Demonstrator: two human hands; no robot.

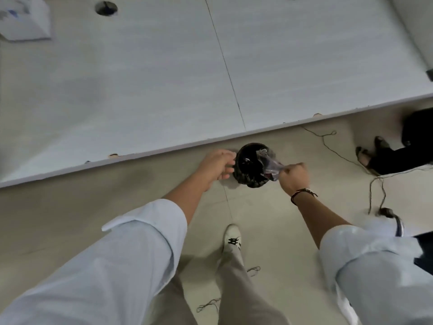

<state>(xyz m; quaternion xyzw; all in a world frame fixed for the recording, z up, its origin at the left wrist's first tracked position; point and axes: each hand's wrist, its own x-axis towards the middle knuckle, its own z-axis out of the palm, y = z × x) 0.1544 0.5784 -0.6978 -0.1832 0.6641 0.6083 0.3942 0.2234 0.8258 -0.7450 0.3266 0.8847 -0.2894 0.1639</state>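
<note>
A small black waste bin (248,168) with a dark liner stands on the floor just below the table's front edge. My left hand (216,164) is at the bin's left rim with its fingers curled toward it; whether it grips the rim is unclear. My right hand (293,175) pinches a crumpled clear plastic bag (269,161) that stretches from my fingers over the bin's right rim. A beaded band circles my right wrist.
A wide white table (164,78) with a cable hole (106,7) fills the upper half; folded paper (25,19) lies at its far left. Thin cords (375,179) trail over the tiled floor. Another person's sandalled feet (371,152) stand at right. My white shoe (232,238) is below the bin.
</note>
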